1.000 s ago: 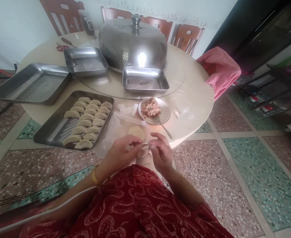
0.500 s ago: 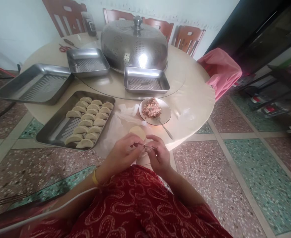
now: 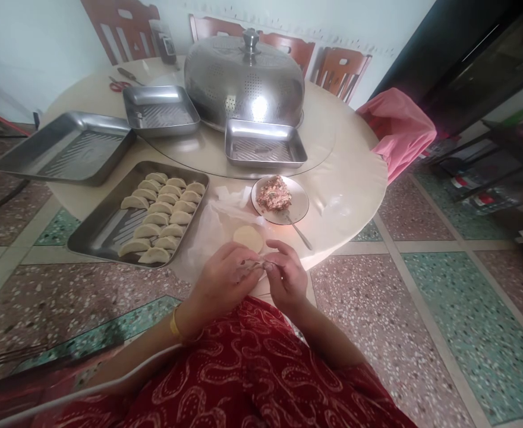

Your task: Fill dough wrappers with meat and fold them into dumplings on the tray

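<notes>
At the table's near edge my left hand (image 3: 226, 274) is closed around a dumpling (image 3: 249, 268), most of which its fingers hide. My right hand (image 3: 287, 274) meets it from the other side, thumb and index finger pinching the dumpling's edge. Just beyond the fingertips lies a round dough wrapper (image 3: 248, 238) on crumpled clear plastic (image 3: 201, 238). Past that stands a plate (image 3: 301, 205) with a mound of minced meat filling (image 3: 274, 193), and a spoon (image 3: 301, 232) rests in it, handle toward me. Left of my hands, a metal tray (image 3: 94, 238) holds rows of folded dumplings (image 3: 158, 208).
Three more metal trays stand farther back: one at far left (image 3: 65, 148), one behind the dumplings (image 3: 161, 110), one near the middle (image 3: 265, 145). A big perforated metal dome (image 3: 243, 77) sits behind them. Red scissors (image 3: 119, 86) and a jar (image 3: 166, 44) are at the back left.
My fingers have shifted slightly along the dumpling's edge, the left hand's fingers a little to the right. The whole view has moved a little; the trays, plate and wrapper stay in place.
</notes>
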A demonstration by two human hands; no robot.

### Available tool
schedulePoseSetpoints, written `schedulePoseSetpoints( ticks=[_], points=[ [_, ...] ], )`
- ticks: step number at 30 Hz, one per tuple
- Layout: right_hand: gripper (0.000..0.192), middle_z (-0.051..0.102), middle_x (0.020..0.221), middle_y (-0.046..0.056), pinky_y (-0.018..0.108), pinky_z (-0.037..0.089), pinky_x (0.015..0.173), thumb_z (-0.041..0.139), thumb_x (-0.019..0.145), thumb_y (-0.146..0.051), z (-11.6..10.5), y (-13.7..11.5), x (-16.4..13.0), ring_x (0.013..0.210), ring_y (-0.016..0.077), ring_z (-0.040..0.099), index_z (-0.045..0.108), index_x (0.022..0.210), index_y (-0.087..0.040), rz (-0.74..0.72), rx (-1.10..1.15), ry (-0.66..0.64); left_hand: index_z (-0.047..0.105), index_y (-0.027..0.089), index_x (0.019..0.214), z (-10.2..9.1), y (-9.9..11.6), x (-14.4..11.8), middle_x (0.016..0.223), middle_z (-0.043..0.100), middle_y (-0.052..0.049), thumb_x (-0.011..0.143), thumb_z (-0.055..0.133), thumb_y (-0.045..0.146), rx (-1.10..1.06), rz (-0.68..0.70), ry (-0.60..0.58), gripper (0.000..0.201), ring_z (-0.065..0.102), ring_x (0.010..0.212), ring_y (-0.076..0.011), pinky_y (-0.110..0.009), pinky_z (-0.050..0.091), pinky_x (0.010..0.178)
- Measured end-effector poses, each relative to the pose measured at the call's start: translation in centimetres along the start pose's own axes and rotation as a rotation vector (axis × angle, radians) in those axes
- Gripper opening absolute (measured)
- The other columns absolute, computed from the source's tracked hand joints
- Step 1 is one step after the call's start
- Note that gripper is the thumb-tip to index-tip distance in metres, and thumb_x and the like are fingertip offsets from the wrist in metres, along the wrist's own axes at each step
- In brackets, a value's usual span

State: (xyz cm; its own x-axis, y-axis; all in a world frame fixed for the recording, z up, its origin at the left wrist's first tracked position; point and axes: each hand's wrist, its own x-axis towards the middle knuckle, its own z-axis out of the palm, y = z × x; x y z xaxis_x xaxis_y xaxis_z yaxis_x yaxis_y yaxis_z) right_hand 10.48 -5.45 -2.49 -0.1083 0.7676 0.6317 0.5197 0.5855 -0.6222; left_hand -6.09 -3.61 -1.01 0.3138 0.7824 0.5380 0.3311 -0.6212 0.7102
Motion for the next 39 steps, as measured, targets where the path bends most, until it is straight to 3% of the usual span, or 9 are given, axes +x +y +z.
schedulePoseSetpoints(
  ticks=[8, 22, 33, 39],
  points=[
    [0.014, 0.064, 0.111, 0.010, 0.032, 0.060, 0.080, 0.048, 0.095, -0.015, 0.12, -0.03, -0.19, 0.110, 0.0186, 0.066, 0.058, 0.102, -0.023, 0.020, -0.050, 0.031, 0.059, 0.016, 0.092, -0.56, 0.16, -0.42, 0.088, 0.059, -0.004, 0.087, 0.063, 0.013, -0.017, 0.010, 0.027, 0.007, 0.058, 0.081, -0.0126, -0.024, 0.050, 0.074],
    [0.014, 0.067, 0.109, 0.010, 0.035, 0.061, 0.080, 0.047, 0.097, -0.018, 0.55, 0.24, -0.12, 0.108, 0.0197, 0.067, 0.058, 0.103, -0.023, 0.008, -0.120, -0.013, 0.058, 0.017, 0.091, -0.09, -0.22, -0.36, 0.086, 0.059, -0.005, 0.090, 0.058, 0.012, 0.147, 0.060, 0.012, 0.005, 0.057, 0.082, -0.0173, -0.032, 0.051, 0.074],
    [0.018, 0.066, 0.114, 0.010, 0.034, 0.060, 0.081, 0.049, 0.095, -0.016, 0.71, 0.12, -0.16, 0.108, 0.0203, 0.067, 0.059, 0.107, -0.023, -0.010, -0.089, -0.001, 0.056, 0.019, 0.100, -0.02, -0.38, -0.37, 0.091, 0.062, -0.005, 0.089, 0.062, 0.016, 0.211, 0.069, 0.079, 0.013, 0.059, 0.086, -0.0179, -0.033, 0.052, 0.078],
    [0.018, 0.067, 0.107, 0.010, 0.033, 0.060, 0.084, 0.049, 0.094, -0.013, 0.54, -0.34, -0.05, 0.118, 0.0209, 0.062, 0.059, 0.107, -0.022, 0.024, -0.019, -0.062, 0.056, 0.019, 0.086, -0.05, -0.46, -0.05, 0.086, 0.059, -0.005, 0.089, 0.058, 0.014, 0.235, 0.099, 0.092, 0.007, 0.056, 0.082, -0.0169, -0.031, 0.050, 0.073]
  ],
)
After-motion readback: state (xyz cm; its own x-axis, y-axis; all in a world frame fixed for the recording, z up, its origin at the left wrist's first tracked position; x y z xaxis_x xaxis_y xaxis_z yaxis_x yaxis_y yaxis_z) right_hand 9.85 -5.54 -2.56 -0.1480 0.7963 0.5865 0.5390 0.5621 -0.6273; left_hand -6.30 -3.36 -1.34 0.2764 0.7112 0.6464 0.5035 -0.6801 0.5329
